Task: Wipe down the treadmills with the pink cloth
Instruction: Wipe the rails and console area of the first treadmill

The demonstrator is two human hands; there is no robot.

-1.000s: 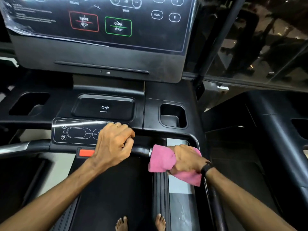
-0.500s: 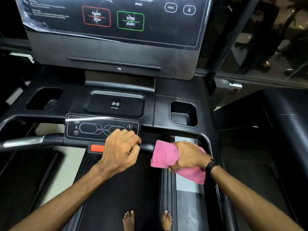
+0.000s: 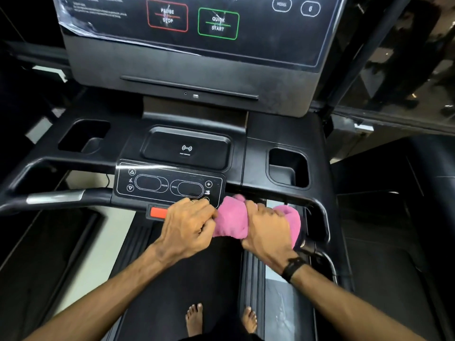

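Observation:
I stand on a black treadmill whose belt runs under my arms. The pink cloth is bunched round the front handlebar, just right of the small control panel. My right hand grips the cloth and the bar beneath it; a black watch sits on that wrist. My left hand is curled over the bar below the panel, its knuckles touching the cloth's left edge. The bar under both hands is hidden.
The big display with pause and quick-start buttons rises ahead. A charging pad, two cup holders and a red stop key lie on the console. Another treadmill stands to the right. My bare feet are on the belt.
My right hand has slid the cloth left along the handlebar until it meets my left hand. The left hand has stayed on the bar. The view has tilted slightly.

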